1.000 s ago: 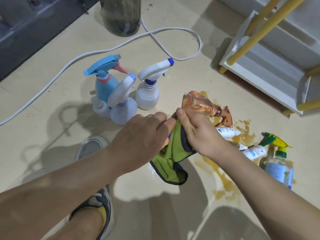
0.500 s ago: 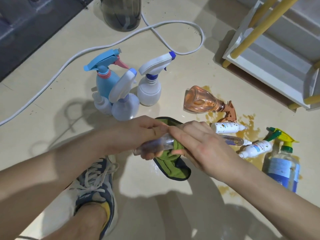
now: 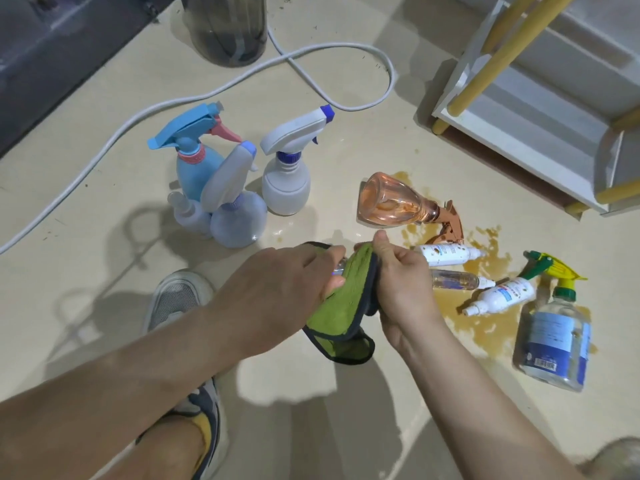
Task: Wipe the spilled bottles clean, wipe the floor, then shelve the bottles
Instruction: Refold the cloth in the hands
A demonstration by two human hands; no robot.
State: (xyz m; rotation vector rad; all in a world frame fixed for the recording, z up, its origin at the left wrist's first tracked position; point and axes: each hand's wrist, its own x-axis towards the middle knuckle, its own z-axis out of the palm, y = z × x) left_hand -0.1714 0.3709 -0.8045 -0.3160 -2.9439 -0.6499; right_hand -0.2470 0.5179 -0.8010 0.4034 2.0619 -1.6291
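Head view: left hand [image 3: 284,282] grips small clear bottle [image 3: 338,271], right hand [image 3: 398,282] clamps green cloth [image 3: 341,303] around it, just left of brown spill [image 3: 485,244]. Orange bottle [image 3: 391,202] lies in spill; shelf [image 3: 519,147] beyond it.

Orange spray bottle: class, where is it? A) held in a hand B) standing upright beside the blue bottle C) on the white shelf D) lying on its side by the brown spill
D: the orange spray bottle lies on its side on the floor, its trigger head at the brown spill.
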